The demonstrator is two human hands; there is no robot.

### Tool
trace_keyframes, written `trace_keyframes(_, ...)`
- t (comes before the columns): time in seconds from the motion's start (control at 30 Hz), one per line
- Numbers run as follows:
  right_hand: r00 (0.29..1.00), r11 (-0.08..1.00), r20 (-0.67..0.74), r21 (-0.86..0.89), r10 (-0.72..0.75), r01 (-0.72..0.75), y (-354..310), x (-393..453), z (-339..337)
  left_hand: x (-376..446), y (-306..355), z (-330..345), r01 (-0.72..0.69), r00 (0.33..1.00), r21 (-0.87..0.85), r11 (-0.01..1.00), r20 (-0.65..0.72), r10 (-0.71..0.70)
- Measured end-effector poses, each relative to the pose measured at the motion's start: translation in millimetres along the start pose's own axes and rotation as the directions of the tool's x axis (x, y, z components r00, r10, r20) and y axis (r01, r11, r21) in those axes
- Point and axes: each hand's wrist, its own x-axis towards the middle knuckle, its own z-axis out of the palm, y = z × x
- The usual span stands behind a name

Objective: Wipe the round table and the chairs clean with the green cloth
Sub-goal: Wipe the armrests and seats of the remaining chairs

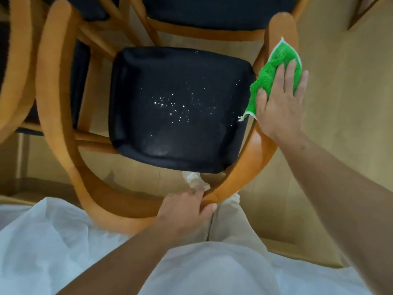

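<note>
The black seat (178,109) is left open from above. It is hemmed by the curved wooden armrest (61,128), and more chairs (204,15) are crowded beyond.

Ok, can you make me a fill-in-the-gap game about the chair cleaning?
1. The fluffy cloth is the colour ____.
2. The right hand presses the cloth against the chair's wooden ____.
3. The chair's black seat is dotted with small ____ specks.
4. The left hand grips the chair's curved wooden ____.

Missing words: green; arm; white; back
</note>
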Motion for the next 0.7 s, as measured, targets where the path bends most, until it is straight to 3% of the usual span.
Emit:
trace_keyframes(0.17,0.996,0.998,0.082,0.057,0.023,-0.028,-15,-63,9,61,69,3,0.038,0.992,-0.337,0.941,-0.104,-0.077)
trace_keyframes(0.33,0.972,0.997,0.225,0.061,-0.061,0.048,-10,-114,23,72,66,27,-0.021,0.959,-0.399,0.917,-0.266,-0.094)
trace_keyframes(0.5,0.990,0.994,0.097,-0.027,-0.102,0.105,2,-35,8,81,62,34,-0.001,0.977,-0.460,0.888,-0.189,-0.097)
trace_keyframes(0.7,0.981,0.980,-0.009,-0.044,-0.192,0.192,6,85,-20,77,67,18,0.078,0.989,-0.388,0.918,-0.089,-0.122)
